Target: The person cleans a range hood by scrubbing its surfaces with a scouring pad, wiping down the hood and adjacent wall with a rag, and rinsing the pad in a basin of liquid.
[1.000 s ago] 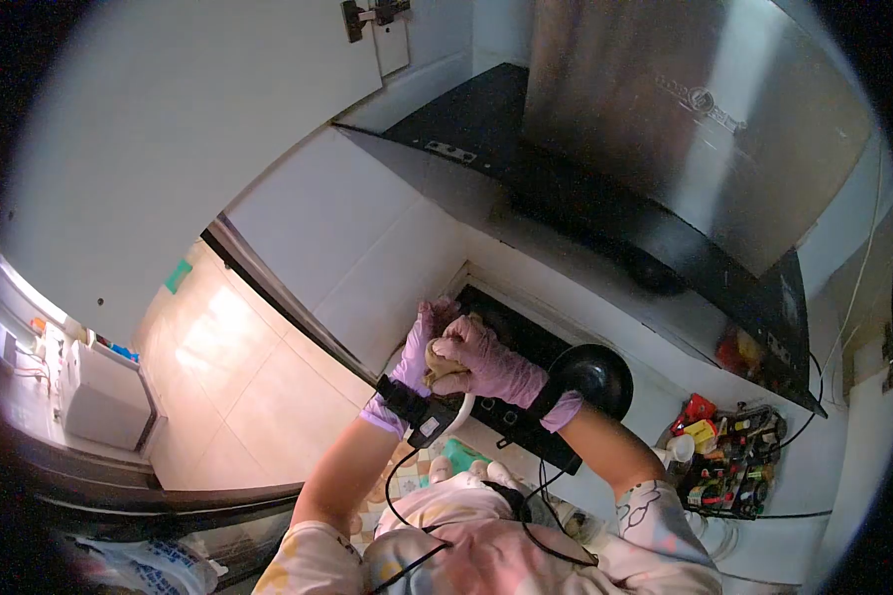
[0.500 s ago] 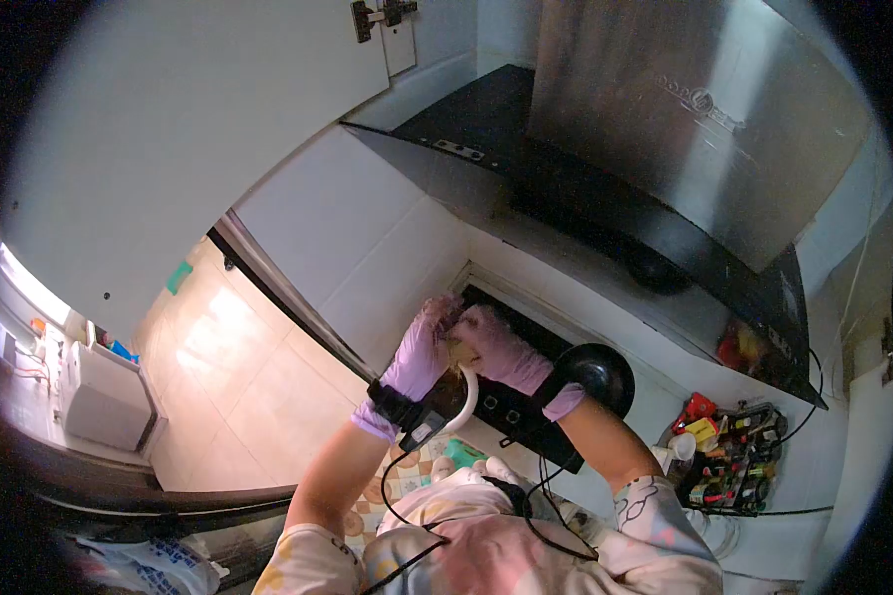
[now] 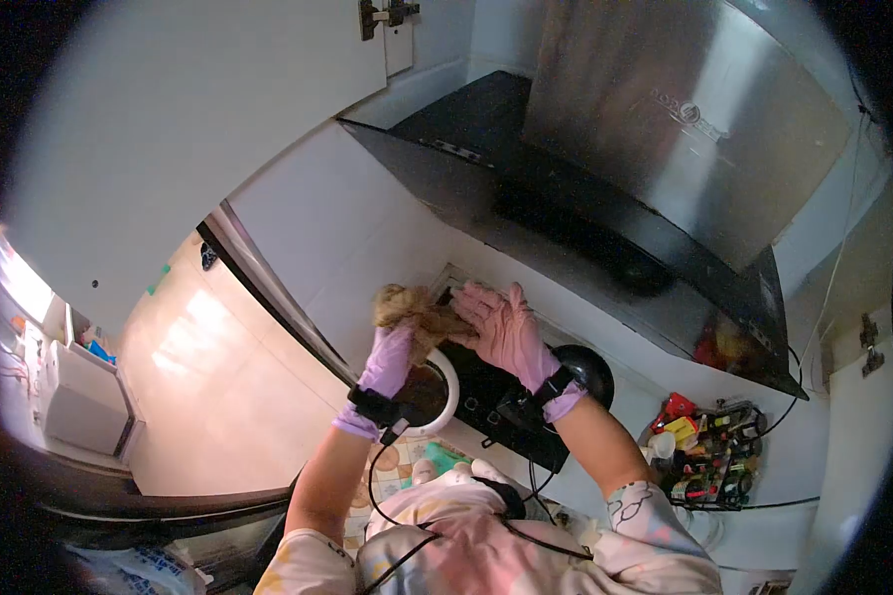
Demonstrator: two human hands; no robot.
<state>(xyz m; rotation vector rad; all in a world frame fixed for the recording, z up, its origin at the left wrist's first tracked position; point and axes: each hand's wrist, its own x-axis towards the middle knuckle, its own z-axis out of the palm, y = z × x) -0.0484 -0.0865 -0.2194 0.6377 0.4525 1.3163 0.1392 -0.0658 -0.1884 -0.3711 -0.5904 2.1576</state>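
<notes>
My left hand (image 3: 388, 359), in a pink-purple glove, is closed around a wet-looking, crumpled tan cloth (image 3: 404, 304). The cloth hangs toward my other hand. My right hand (image 3: 507, 332), gloved too, is held palm up with its fingers stretched out beside the cloth. Whether its fingertips touch the cloth I cannot tell. Below the cloth is a white-rimmed basin (image 3: 450, 395) with dark brown liquid in it, partly hidden by my left wrist. It stands by the black stove (image 3: 526, 428).
A black pan (image 3: 587, 375) lies right of my right wrist. Farther right, a black rack (image 3: 734, 466) holds several bottles and jars. The dark range hood (image 3: 566, 223) juts out overhead, and an open cabinet door (image 3: 198, 99) fills the upper left.
Both hands were together around the cloth over the basin. Now they are apart: the left has lifted the cloth up and left, and the right has opened, palm up.
</notes>
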